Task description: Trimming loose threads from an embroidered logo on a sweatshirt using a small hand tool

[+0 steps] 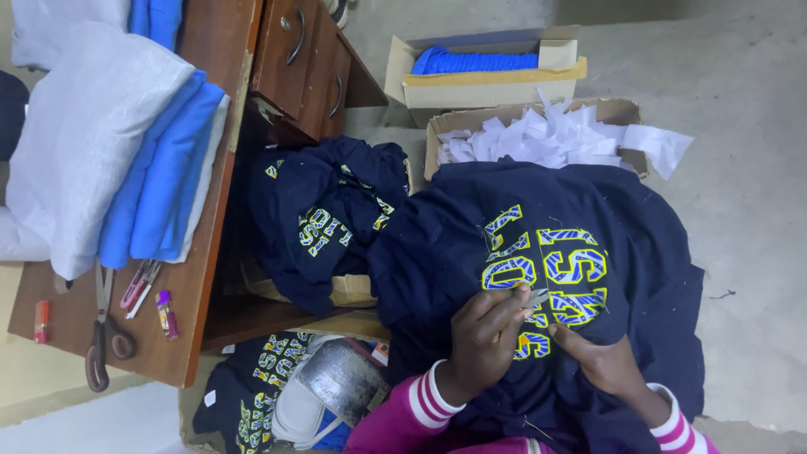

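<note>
On my lap, my left hand (487, 336) pinched small metal snips (533, 297) against the navy lettered sweatshirt (639, 227); my right hand (607, 363) gripped its fabric.

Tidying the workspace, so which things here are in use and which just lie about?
In use: navy garment with yellow lettering, left hand holding small snips, right hand.
Lying about: scissors, box of paper scraps, folded blue cloth.

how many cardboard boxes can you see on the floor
2 clearly: one box with blue fabric, one box of white scraps. More may sit hidden under the navy garments.
</note>
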